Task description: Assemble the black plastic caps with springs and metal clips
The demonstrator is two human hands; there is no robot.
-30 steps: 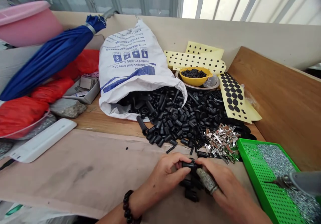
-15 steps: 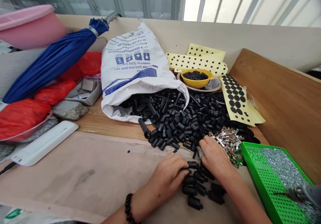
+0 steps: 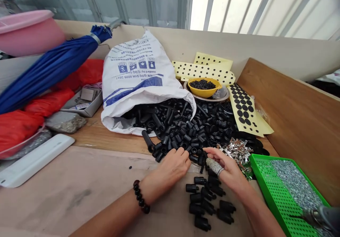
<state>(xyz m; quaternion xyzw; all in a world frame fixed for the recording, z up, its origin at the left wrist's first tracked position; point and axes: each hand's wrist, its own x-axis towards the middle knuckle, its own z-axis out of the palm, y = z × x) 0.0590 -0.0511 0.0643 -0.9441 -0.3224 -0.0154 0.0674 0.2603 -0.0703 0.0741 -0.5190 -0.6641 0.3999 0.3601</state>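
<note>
A heap of black plastic tubes [image 3: 191,127] spills from a white woven sack [image 3: 135,77] onto the wooden bench. My left hand [image 3: 172,166], with a dark bead bracelet at the wrist, reaches into the heap's near edge with its fingers curled on the black parts. My right hand [image 3: 225,169] wears a grey finger cot and pinches at the same edge, beside a pile of small silver metal clips [image 3: 236,150]. What each hand grips is hidden. A small group of black assembled pieces [image 3: 207,201] lies on the brown paper between my forearms.
A green perforated tray [image 3: 281,194] holding tiny silver screws sits at the right, with a power screwdriver tip [image 3: 318,215] over it. A yellow bowl [image 3: 204,86], yellow sheets of black dots [image 3: 244,109], a blue umbrella [image 3: 50,67], red bags [image 3: 47,102] and a white bar [image 3: 32,162] surround the bench.
Both hands left the small group of black pieces near me and moved forward to the edge of the big heap. The camera tilted slightly down.
</note>
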